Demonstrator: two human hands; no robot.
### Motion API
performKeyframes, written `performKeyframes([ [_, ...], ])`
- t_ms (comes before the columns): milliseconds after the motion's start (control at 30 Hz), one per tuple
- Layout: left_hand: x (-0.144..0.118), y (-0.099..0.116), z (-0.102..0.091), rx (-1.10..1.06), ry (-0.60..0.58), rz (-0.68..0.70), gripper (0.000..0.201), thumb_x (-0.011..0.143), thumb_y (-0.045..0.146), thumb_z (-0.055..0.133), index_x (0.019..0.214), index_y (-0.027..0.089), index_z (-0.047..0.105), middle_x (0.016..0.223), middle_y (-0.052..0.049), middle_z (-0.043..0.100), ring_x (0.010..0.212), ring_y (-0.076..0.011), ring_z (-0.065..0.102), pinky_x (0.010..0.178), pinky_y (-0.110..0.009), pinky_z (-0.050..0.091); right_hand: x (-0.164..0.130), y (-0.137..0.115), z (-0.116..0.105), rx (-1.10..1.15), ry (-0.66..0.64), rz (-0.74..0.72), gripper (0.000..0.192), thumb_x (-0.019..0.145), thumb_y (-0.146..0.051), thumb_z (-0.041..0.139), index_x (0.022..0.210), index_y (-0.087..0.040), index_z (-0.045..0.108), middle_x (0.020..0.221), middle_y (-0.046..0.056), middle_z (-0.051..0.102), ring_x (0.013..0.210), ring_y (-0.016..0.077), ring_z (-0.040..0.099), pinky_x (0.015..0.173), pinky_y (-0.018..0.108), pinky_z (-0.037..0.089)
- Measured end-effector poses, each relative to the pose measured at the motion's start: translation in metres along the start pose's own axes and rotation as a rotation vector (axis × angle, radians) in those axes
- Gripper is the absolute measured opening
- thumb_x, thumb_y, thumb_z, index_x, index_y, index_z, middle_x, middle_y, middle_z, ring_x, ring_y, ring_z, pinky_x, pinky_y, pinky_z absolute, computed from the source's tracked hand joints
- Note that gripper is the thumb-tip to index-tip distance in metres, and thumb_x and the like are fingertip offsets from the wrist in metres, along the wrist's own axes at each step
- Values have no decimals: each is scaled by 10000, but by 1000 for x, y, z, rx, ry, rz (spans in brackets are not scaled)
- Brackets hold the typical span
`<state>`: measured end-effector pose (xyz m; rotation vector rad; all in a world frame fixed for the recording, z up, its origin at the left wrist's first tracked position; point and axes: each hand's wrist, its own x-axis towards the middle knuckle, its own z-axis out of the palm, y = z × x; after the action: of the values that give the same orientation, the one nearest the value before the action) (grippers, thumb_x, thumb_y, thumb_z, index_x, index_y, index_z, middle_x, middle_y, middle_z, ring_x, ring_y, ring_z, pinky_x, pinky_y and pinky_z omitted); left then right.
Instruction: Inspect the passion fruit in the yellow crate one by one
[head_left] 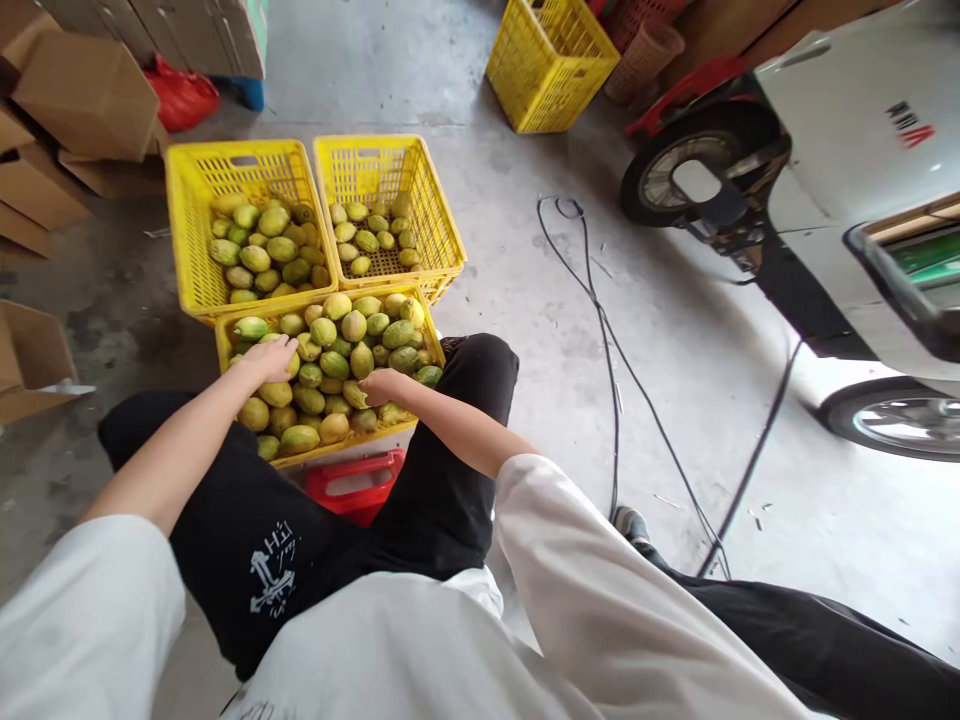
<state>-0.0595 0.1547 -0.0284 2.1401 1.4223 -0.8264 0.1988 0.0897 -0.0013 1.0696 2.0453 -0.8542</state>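
Note:
A yellow plastic crate (381,432) stands between my knees, heaped with oval yellow-green fruits; their exact kind is hard to tell. On its left side, my left hand (274,358) curls over a yellowish fruit (292,367), most of its grip hidden beneath the hand. My right hand (381,387) is closed around the end of another yellow-green fruit (354,395) near the right side. Greener fruits (403,360) lie behind that hand. Both hands are within the heap, apart from each other.
Behind stand two yellow crates, the left one (180,240) fuller of fruit than the right one (442,225). Another yellow crate (525,85) is farther back. Cardboard boxes (86,90) line the left. A cable (604,330) and a white vehicle (840,130) are right. A person's leg (750,610) extends nearby.

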Motion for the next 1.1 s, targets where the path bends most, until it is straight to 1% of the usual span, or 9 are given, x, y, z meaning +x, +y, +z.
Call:
performKeyframes([
  [367,-1,3,-4,-26,-15,-8,736,896,400,817,1560,92,733,1740,-404,716,1611,-533,781,1328,-506,640,5,0,3,48,30,26,537,1151,-46,781,1647,-187,927,1673,194,913,1642,422,848,1336,465,711],
  [533,1,-3,-9,-207,-17,43,681,745,422,933,1371,254,724,1359,-194,896,1384,-497,879,1214,-516,695,-1,2,-1,211,82,69,413,1146,-33,813,1500,-181,966,1629,204,929,1628,444,849,1354,493,691],
  [600,0,-5,-15,-384,102,75,680,780,531,963,1353,279,699,1336,-135,879,1352,-451,870,1213,-536,710,-2,2,-6,279,126,74,327,1191,-50,788,1460,-126,959,1650,236,910,1640,452,835,1373,491,670],
  [700,-3,4,-24,-650,387,59,767,917,633,961,1527,279,662,1471,-123,834,1450,-390,835,1252,-542,718,-3,2,-18,439,211,39,321,1324,-131,647,1499,-67,908,1539,258,938,1519,403,892,1283,419,715],
  [767,-7,16,-25,-736,560,27,770,1015,603,935,1649,295,627,1617,-146,790,1570,-357,796,1296,-512,709,-4,3,-26,671,270,-17,454,1418,-182,421,1650,-74,796,1343,198,970,1300,309,948,1124,346,760],
  [833,-11,31,-23,-809,638,32,750,1073,556,899,1711,297,603,1727,-173,745,1629,-331,777,1335,-504,699,-6,3,-33,1066,317,-106,560,1443,-185,198,1755,-55,644,1163,122,943,1079,235,933,991,294,756],
  [933,-18,51,-17,-914,553,180,713,1077,584,908,1679,284,672,1757,-188,755,1634,-340,796,1358,-535,698,-10,3,-38,1600,379,-168,586,1439,-178,92,1690,-28,600,974,39,846,901,195,844,910,258,714],
  [1033,-21,57,-17,-960,399,387,633,1058,737,900,1466,255,852,1615,-190,860,1595,-386,828,1383,-550,681,-10,1,-37,1701,460,-43,503,1443,-199,217,1523,-86,701,876,3,767,896,185,815,924,228,692],
  [1100,-19,50,-21,-960,351,383,621,1070,767,858,1387,236,912,1485,-182,928,1500,-412,873,1369,-568,690,-6,2,-33,1659,465,81,385,1429,-215,356,1457,-130,730,881,9,760,935,212,830,939,252,720],
])
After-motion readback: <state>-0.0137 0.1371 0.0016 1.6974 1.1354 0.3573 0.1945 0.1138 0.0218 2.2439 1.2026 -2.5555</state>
